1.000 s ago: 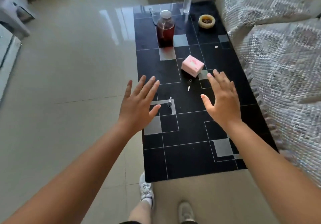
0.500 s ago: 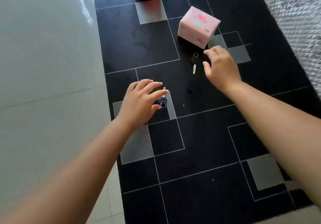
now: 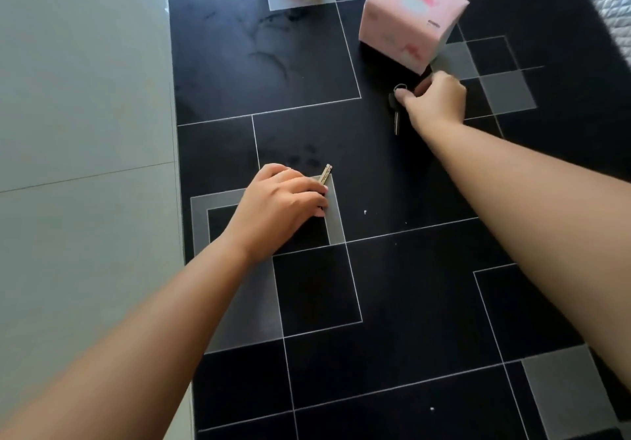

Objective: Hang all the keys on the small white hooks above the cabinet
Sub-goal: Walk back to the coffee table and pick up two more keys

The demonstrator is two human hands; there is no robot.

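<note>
Under the left hand, on the glossy black-and-grey table, lies the nearer key. Its brass-coloured blade projects from beyond the fingertips, up and slightly right, away from the wrist; the long axis runs nearly in line with the forearm. The head is covered by the curled fingers, which are closed over it, apparently pinching it. Whether the key has left the surface cannot be told.

Just left of the right hand lies the second key. Its dark head and small metal ring sit against the thumb and forefinger, which are pinched on that end; the thin silver blade points back toward the person, roughly at right angles to the knuckles. The grip looks closed on the head, though contact is partly hidden.

Beyond the right hand, almost touching its knuckles, stands a pink tissue pack, soft-wrapped, block-shaped, printed. The table surface is smooth, hard and reflective, marked with thin white lines and smudges.

Judgement: each hand is nearer its own key, so both pick-ups proceed in parallel. Flat thin metal on slick glass-like finish offers little edge; lifting by the thicker head is the sounder hold. Hooks and cabinet are not in view.
</note>
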